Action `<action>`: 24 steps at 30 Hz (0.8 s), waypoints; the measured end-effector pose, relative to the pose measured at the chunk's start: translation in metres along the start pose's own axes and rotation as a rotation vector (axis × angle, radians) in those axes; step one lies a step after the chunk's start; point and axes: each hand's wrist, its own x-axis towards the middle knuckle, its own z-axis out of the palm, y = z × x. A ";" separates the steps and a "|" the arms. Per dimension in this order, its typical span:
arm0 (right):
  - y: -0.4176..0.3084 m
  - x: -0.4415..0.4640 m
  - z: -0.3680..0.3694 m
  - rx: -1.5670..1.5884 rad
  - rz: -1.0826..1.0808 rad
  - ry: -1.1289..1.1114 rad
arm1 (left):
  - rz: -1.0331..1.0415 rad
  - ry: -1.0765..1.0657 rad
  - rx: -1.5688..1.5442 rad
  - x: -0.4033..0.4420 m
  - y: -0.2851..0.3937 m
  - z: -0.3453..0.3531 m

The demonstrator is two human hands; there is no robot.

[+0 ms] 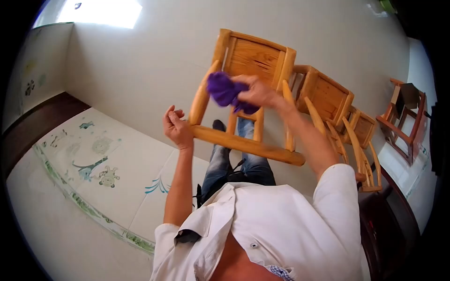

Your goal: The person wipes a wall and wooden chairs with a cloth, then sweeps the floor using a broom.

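Observation:
My right hand (257,92) is closed around a bunched purple cloth (225,90), held over the seat end of a wooden chair (251,55). The cloth looks slightly blurred. In this view it overlaps the chair's left armrest and back slats; whether it touches the wood I cannot tell. My left hand (178,127) is at the left end of the chair's top rail (246,144), its fingers loosely curled inward with nothing visible in them. The heel of that hand seems to rest against the rail's end.
More wooden chairs (330,96) stand in a row to the right. A darker chair frame (408,117) is farther right, above a dark piece of furniture (389,220). The left wall (136,164) carries animal decals and a green border. My legs (218,161) are below the chair back.

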 end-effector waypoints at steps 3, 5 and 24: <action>-0.018 0.001 0.100 -0.511 -0.514 0.059 | -0.126 0.147 -0.339 -0.003 -0.008 0.001; -0.013 0.003 0.143 -0.557 -0.379 0.133 | -0.197 0.097 -0.544 -0.007 -0.019 -0.005; 0.228 0.237 -0.015 -0.648 0.428 0.467 | -0.357 0.199 -0.176 -0.005 0.011 0.008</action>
